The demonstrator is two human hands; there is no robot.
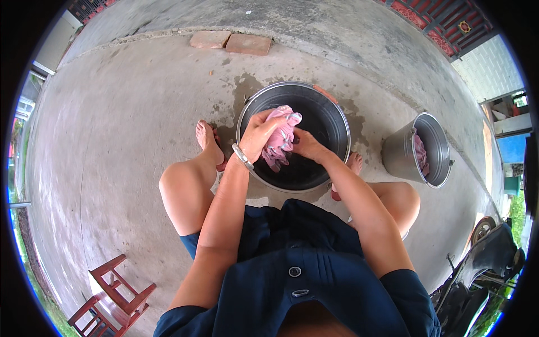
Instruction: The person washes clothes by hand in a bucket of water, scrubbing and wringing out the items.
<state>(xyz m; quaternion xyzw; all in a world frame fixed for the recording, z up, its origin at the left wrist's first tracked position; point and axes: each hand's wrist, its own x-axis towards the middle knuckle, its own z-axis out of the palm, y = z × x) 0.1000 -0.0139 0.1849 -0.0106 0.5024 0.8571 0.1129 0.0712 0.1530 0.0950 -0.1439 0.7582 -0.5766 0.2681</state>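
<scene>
A bunched pink cloth point(280, 137) with pale stripes is held up over a round dark metal basin point(332, 105). My left hand point(257, 134) grips its left side, thumb across the front, and looks wet. At the cloth's right edge is my right hand point(309, 145), fingers curled against it and fingertips partly hidden. The basin stands on the concrete between my feet, with a bright rim and an orange-red grip at the upper right. Its inside is dark, and I cannot tell how much water it holds.
A metal bucket point(396, 153) with pink fabric point(421, 156) inside stands to the right. Two bricks point(248, 44) lie beyond the basin. A red wooden chair point(122, 290) is at lower left, a motorcycle point(476, 269) at lower right. Wet patches point(246, 84) mark the concrete around the basin.
</scene>
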